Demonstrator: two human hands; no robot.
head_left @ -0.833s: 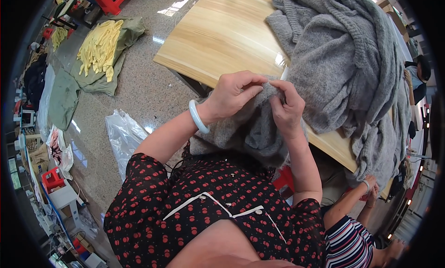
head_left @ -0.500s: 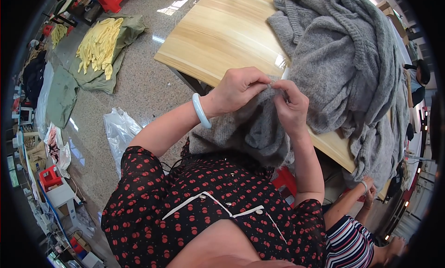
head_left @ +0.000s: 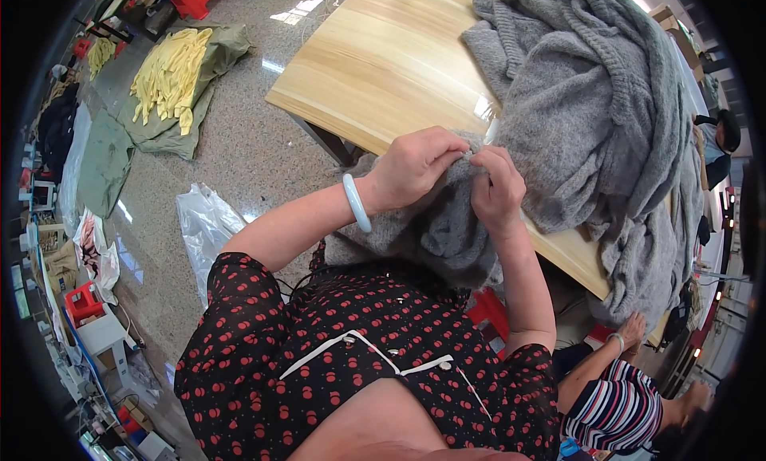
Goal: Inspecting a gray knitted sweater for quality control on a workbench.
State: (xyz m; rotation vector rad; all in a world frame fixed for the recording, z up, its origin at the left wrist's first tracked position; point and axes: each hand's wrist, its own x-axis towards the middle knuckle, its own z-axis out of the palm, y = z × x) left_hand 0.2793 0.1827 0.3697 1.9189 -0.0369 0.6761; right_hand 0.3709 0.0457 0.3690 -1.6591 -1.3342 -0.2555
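Note:
A grey knitted garment [head_left: 447, 230] hangs over my lap, its upper edge drawn up to the table's near edge. My left hand [head_left: 416, 167], with a pale bangle [head_left: 357, 203] at the wrist, pinches that edge between thumb and forefinger. Close beside it, my right hand [head_left: 498, 185] pinches the same edge, its fingers curled. The fingertips of both hands almost meet. Whether a thread or needle lies between them is too small to make out.
On the wooden table [head_left: 383, 62], a big heap of grey knitwear [head_left: 574, 118] covers the right side. A co-worker's hand [head_left: 632, 331] touches its lower end. Clear plastic sheeting [head_left: 203, 226] and yellow garments [head_left: 171, 78] on green cloth lie on the floor at left.
Both my hands have dropped slightly toward me, still pinching the garment's edge. The co-worker at lower right has shifted, arm and striped clothing moving to the right.

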